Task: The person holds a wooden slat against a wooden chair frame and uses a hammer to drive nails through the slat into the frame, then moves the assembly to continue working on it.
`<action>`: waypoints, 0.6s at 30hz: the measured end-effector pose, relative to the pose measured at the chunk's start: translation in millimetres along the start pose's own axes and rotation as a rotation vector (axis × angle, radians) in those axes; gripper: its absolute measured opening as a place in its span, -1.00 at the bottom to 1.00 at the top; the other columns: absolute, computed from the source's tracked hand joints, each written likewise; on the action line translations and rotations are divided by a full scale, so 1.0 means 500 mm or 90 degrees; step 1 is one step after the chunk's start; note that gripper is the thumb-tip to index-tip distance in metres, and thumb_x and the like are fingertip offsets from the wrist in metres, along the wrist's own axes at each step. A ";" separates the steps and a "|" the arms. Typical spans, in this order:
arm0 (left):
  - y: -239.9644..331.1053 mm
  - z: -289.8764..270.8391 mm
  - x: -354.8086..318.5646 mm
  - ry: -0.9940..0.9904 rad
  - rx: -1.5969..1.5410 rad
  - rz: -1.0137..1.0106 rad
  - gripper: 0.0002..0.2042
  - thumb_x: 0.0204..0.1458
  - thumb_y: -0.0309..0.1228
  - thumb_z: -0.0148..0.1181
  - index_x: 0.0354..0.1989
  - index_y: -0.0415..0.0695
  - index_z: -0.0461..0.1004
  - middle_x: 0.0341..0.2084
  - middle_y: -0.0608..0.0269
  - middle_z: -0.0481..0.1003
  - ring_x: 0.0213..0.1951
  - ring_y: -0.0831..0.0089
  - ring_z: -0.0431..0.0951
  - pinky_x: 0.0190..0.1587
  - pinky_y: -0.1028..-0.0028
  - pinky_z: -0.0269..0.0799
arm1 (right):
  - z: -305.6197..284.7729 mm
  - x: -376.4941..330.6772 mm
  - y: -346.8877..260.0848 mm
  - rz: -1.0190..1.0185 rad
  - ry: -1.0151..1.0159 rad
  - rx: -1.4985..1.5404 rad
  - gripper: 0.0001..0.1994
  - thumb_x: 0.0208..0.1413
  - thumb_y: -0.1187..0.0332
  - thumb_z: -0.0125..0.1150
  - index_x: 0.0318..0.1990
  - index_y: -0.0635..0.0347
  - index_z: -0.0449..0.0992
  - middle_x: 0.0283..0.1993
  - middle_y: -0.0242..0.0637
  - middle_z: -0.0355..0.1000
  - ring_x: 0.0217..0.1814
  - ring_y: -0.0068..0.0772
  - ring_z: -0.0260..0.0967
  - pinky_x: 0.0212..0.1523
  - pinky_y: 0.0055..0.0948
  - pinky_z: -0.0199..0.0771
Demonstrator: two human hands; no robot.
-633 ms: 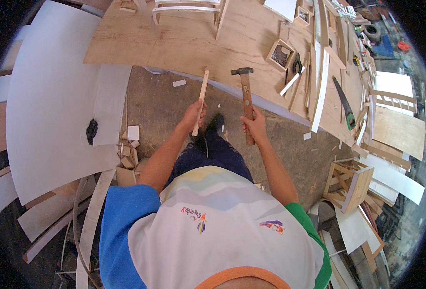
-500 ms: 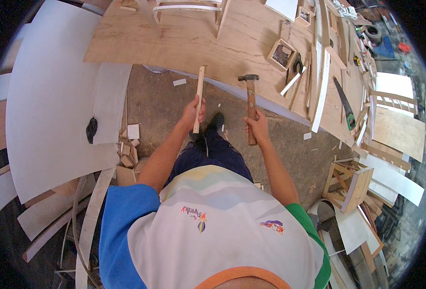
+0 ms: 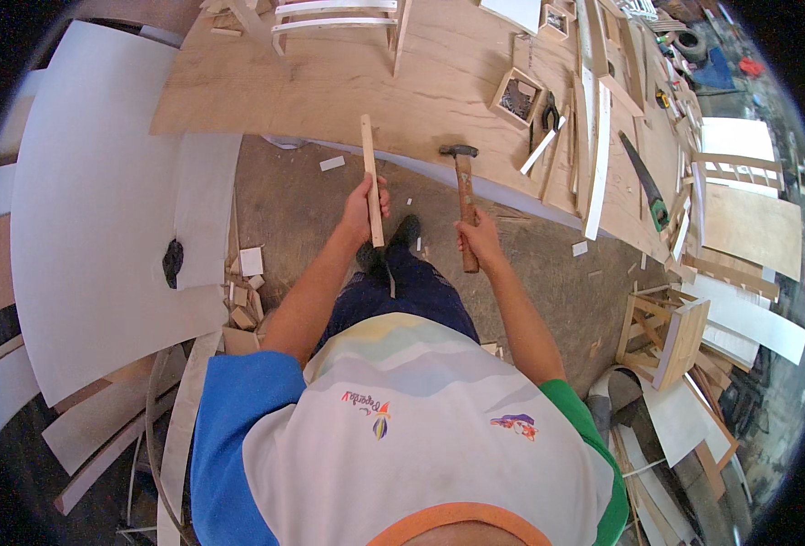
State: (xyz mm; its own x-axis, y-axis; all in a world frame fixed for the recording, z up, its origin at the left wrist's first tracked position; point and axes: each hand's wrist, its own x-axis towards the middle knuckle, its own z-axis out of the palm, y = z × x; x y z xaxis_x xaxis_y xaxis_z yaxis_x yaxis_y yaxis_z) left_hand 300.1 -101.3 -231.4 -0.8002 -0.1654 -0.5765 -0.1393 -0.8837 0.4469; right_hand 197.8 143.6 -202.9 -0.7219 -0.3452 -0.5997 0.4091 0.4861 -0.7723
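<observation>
My left hand (image 3: 363,207) is closed around the lower half of a narrow wooden strip (image 3: 369,150), which points away from me, its far end over the edge of the plywood worktop (image 3: 329,100). In my right hand (image 3: 480,237) is a hammer (image 3: 464,187), gripped low on its worn wooden handle. The hammer's dark metal head is uppermost, by the near edge of the worktop. Strip and hammer are apart, roughly side by side. Both hands are in front of my body, above the floor between me and the worktop.
On the worktop are a wooden frame with white slats (image 3: 334,14), a box of small metal pieces (image 3: 517,97), dark pliers (image 3: 551,113), long strips (image 3: 598,164) and a handsaw (image 3: 646,187). A large white panel (image 3: 93,218) stands left; a wooden stool (image 3: 664,337) is at right.
The wooden strip has tilted, its far end swinging left. The hammer has shifted slightly left with my right hand. The surroundings have moved a little as my view turned.
</observation>
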 end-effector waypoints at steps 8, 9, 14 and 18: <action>-0.016 -0.019 0.066 0.027 0.153 0.042 -0.71 0.20 -0.19 0.01 -0.02 -0.04 0.46 -0.35 0.35 0.45 -0.34 0.45 0.43 -0.24 0.46 0.35 | -0.007 0.003 0.012 -0.075 0.050 -0.049 -0.59 -0.08 0.52 0.17 -0.01 0.39 0.35 -0.58 -0.27 0.37 -0.66 -0.48 0.34 -0.65 -0.48 0.39; -0.017 -0.028 0.076 0.000 0.163 0.027 -0.71 0.18 -0.20 0.06 -0.01 -0.04 0.45 -0.30 0.33 0.47 -0.32 0.43 0.46 -0.23 0.44 0.38 | -0.007 -0.004 -0.004 -0.057 0.050 -0.034 -0.58 -0.09 0.52 0.17 0.00 0.40 0.35 -0.59 -0.27 0.37 -0.67 -0.48 0.34 -0.65 -0.48 0.39; -0.014 -0.005 0.111 0.095 0.330 0.000 -0.73 0.08 -0.39 0.19 -0.03 -0.09 0.45 -0.28 0.33 0.48 -0.23 0.46 0.48 -0.23 0.42 0.39 | -0.037 0.060 -0.007 -0.079 0.062 -0.076 -0.53 -0.10 0.53 0.16 0.05 0.38 0.33 -0.60 -0.26 0.37 -0.68 -0.49 0.34 -0.66 -0.45 0.40; 0.000 0.038 0.164 0.141 0.326 -0.029 -0.71 0.04 -0.43 0.24 -0.06 -0.14 0.41 -0.26 0.29 0.48 -0.19 0.45 0.50 -0.20 0.41 0.42 | -0.073 0.115 -0.038 -0.065 0.024 -0.064 -0.51 -0.12 0.51 0.16 0.08 0.30 0.35 -0.58 -0.24 0.39 -0.67 -0.50 0.34 -0.65 -0.45 0.40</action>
State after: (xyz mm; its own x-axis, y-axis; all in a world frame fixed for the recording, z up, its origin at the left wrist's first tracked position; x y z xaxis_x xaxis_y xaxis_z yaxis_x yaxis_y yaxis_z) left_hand 223.6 -106.4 -265.7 -0.6520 -0.2687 -0.7090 -0.4810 -0.5763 0.6607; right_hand 128.3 143.8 -215.3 -0.7781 -0.3669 -0.5099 0.2768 0.5284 -0.8026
